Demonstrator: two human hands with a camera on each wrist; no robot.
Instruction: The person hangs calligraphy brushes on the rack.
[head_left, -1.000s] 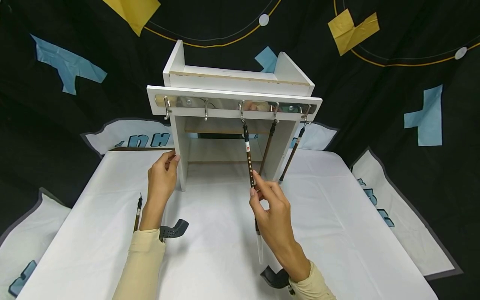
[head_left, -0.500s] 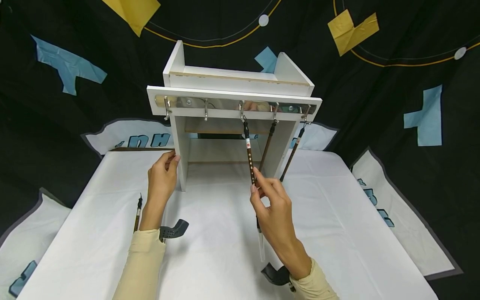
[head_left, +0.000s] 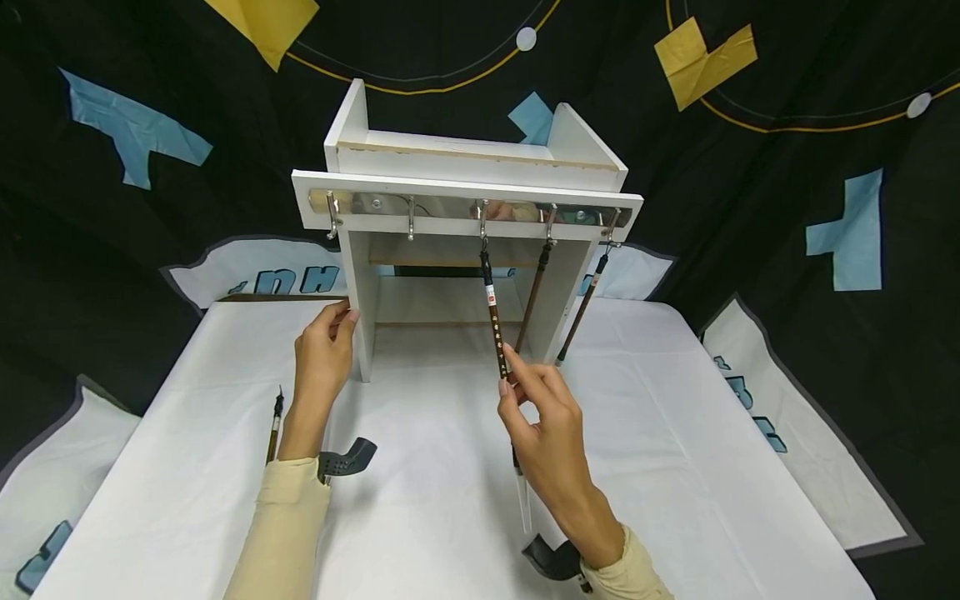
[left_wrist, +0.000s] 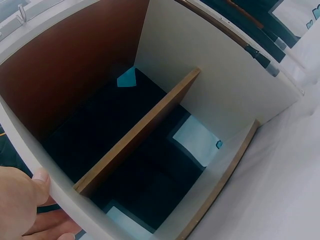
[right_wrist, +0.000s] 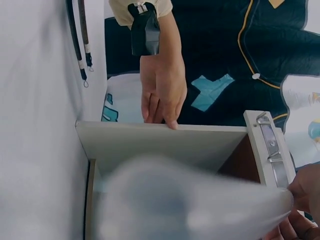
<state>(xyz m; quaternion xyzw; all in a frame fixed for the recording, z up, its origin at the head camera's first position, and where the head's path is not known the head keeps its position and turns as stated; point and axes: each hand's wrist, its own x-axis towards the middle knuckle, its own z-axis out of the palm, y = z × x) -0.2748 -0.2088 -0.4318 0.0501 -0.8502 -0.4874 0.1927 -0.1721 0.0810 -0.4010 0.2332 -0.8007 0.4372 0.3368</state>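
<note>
A white wooden rack carries a metal strip with several hooks. My right hand pinches the dark handle of a calligraphy brush between thumb and fingers. The brush's looped top end is right at the middle hook, and its clear cap points down toward me. In the right wrist view the blurred cap fills the foreground. My left hand grips the front edge of the rack's left side panel, thumb on the edge and fingers along the outside.
Two more brushes, a middle one and a right one, hang from the hooks to the right. Brushes lie on the white-covered table left of the rack. A dark curtain stands behind.
My right hand rises slightly, then lowers again with the brush. The brush's top end now sits a little left and lower than half a second ago. The left hand stays in place.
</note>
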